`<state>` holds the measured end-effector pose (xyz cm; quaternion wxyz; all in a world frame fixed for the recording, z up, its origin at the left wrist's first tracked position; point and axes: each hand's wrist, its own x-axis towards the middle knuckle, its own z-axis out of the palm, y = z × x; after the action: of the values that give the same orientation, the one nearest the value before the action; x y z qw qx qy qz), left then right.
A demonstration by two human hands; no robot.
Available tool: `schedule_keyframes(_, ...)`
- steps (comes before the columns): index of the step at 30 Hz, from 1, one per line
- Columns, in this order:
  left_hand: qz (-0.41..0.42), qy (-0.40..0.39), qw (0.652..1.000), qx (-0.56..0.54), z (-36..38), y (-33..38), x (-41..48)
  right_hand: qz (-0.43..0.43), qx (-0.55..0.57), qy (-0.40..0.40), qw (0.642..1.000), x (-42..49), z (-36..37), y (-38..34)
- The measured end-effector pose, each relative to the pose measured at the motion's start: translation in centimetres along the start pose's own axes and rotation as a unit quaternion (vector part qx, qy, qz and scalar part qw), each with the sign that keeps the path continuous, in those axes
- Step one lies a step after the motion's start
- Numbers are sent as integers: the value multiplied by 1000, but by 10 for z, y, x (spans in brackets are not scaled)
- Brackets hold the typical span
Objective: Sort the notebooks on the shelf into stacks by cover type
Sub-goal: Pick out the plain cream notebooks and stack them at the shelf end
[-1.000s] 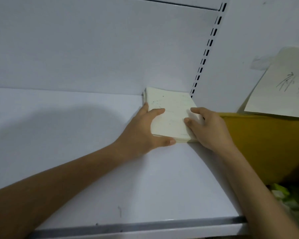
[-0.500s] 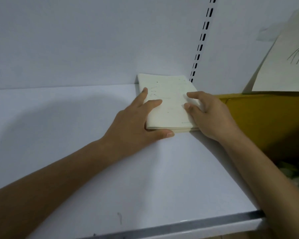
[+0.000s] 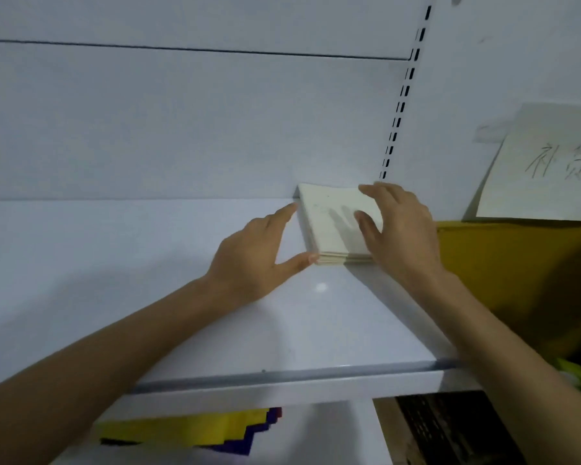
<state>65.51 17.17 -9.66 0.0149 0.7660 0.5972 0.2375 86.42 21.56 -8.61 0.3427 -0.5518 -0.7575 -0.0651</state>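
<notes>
A small stack of cream-covered notebooks (image 3: 332,226) lies flat in the back right corner of the white shelf (image 3: 148,280). My left hand (image 3: 259,253) is beside the stack's left edge with its fingers straight. Its forefinger tip touches the far left side and its thumb tip touches the near front corner. My right hand (image 3: 399,229) lies along the stack's right side. Its forefinger reaches to the back edge and its thumb rests on the top cover. The right edge of the stack is hidden under that hand.
A yellow bin (image 3: 503,263) stands just right of the stack, with a handwritten paper sign (image 3: 547,162) above it. A slotted upright (image 3: 401,102) runs up the back wall. Below the shelf's grey front strip (image 3: 282,377) lie yellow and purple sheets (image 3: 188,431) and a dark crate (image 3: 450,431).
My left hand has slid off the top cover to the stack's left edge. My right hand has reached farther back along the right side. The stack stays in its corner.
</notes>
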Motion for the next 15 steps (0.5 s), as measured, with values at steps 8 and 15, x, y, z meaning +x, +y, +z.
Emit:
schedule_keyframes(8, -62, 72, 992, 83, -116, -105, -131, -151, 84, -52, 984, -32, 30, -201)
schedule_keyframes(15, -196, 123, 966, 113, -221, -210, -298, -255, 152, -96, 950, -82, 63, -394)
